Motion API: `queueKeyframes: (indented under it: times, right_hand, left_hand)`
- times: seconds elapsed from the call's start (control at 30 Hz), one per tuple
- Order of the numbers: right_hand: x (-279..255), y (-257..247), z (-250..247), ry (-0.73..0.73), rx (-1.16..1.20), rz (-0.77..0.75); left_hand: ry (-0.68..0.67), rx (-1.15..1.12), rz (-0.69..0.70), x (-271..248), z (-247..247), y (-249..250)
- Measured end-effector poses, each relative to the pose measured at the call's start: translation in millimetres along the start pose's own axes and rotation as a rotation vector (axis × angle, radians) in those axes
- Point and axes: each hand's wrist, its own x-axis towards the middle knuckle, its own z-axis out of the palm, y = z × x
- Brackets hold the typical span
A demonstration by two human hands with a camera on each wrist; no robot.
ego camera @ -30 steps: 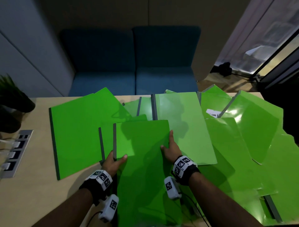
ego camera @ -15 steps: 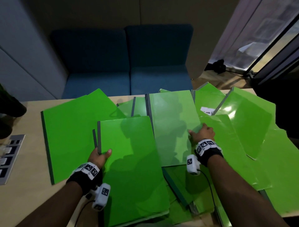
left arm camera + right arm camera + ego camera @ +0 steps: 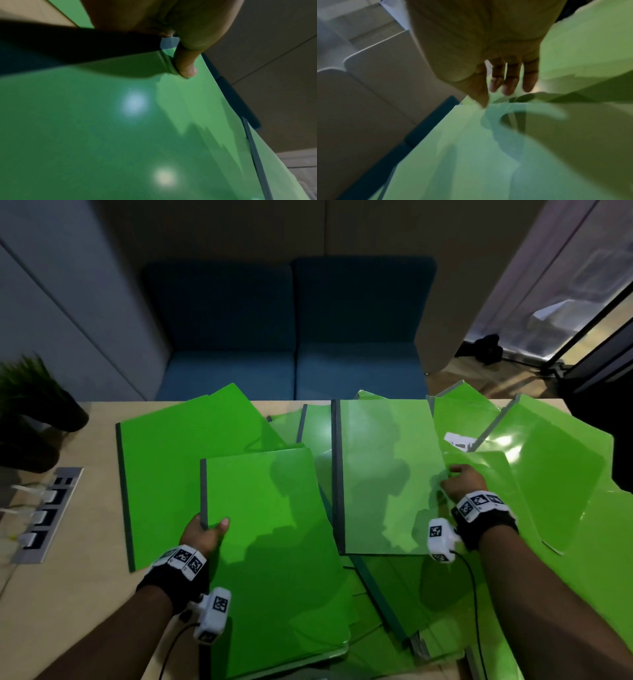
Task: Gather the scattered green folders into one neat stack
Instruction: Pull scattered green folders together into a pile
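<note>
A blue sofa (image 3: 291, 337) stands behind the wooden table (image 3: 68, 594); a potted plant (image 3: 30, 392) sits beside a socket panel (image 3: 48, 515).

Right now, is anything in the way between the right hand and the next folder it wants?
Nothing visible. The right hand is already at the right edge of the pale green folder, fingers reaching just past it. The left hand grips the bright green folder by its spine.

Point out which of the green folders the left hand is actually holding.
The near-left folder, lying on top of the pile. The left hand pinches its dark spine edge, thumb on the cover. The right hand reaches a paler folder beside it.
</note>
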Motion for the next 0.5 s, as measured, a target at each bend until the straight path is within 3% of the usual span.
queueKeyframes:
  times: [0.1,0.17,0.33,0.5]
  right_hand:
    - [-18,-12,22,0.001,-0.225,0.052]
    - [-22,-11,34,0.041,-0.216,0.086]
    - [-22,-9,25,0.024,0.277,0.012]
    - [-29,-10,-20,0.125,0.534,-0.092]
  left_hand:
    - [-0.006,0.016,-0.034,4,-2,-9]
    - [-0.007,0.062,-0.047,4,-1,-11]
    - [-0.003,0.147,-0.036,2,-3,-8]
    - [-0.007,0.191,-0.020,3,-4,-10]
